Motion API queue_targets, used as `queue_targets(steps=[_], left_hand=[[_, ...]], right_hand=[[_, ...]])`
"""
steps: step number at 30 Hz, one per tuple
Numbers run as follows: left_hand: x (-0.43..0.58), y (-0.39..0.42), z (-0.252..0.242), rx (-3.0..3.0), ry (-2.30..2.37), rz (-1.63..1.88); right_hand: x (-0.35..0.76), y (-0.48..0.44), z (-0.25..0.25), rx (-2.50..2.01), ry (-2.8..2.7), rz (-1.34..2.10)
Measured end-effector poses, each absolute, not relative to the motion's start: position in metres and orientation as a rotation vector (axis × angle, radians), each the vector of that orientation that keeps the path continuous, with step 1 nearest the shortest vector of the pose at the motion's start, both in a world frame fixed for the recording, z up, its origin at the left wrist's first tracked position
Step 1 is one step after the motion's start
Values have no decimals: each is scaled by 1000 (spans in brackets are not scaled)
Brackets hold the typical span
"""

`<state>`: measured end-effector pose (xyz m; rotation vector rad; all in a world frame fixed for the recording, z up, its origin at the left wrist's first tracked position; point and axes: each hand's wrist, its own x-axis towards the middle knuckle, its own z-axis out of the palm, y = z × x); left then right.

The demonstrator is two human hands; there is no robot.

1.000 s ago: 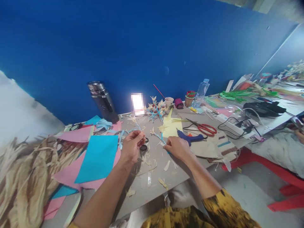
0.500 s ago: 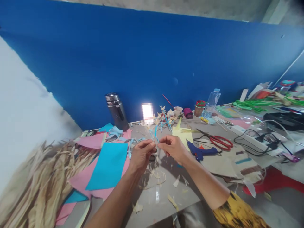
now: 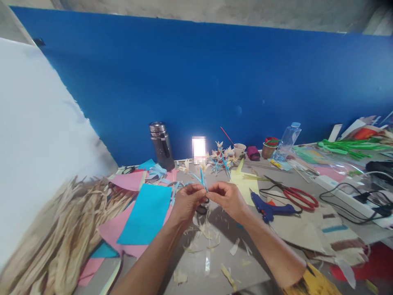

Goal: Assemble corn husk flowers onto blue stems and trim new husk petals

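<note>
Between my hands stands a small spray of flowers point(image 3: 202, 176) with blue-wrapped stems and pale husk-like petals. My left hand point(image 3: 190, 200) pinches its stem low down between thumb and fingertips. From the other side my right hand point(image 3: 225, 196) pinches at the same spot, its fingertips meeting the left ones. Just behind is a finished-looking bunch of similar pale flowers point(image 3: 223, 159) on blue stems. Dark scissor handles point(image 3: 202, 209) show partly under my left hand. Whatever lies between the fingertips is mostly hidden.
At left lie dried husks point(image 3: 58, 229) and a blue sheet point(image 3: 145, 215) on pink paper. A dark flask point(image 3: 161, 147) stands behind. On the right are a blue glue gun point(image 3: 273, 207), red-handled scissors point(image 3: 301, 198), a water bottle point(image 3: 287, 143) and a power strip point(image 3: 346, 196). Scraps litter the tabletop.
The view has shifted, so the table things appear further right. Both hands remain together at the stem, fingertips now closer, and the spray's pale flowers show more clearly.
</note>
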<state>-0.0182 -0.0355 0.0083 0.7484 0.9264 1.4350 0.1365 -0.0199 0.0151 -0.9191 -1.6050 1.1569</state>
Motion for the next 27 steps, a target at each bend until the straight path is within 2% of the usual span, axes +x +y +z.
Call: queue_targets(steps=[9, 27], left_hand=[[-11, -36, 4, 721, 903, 1539], [-12, -38, 5, 574, 807, 1440]], right_hand=[[128, -21, 7, -987, -1488, 1152], [124, -23, -1, -1073, -1363, 1190]])
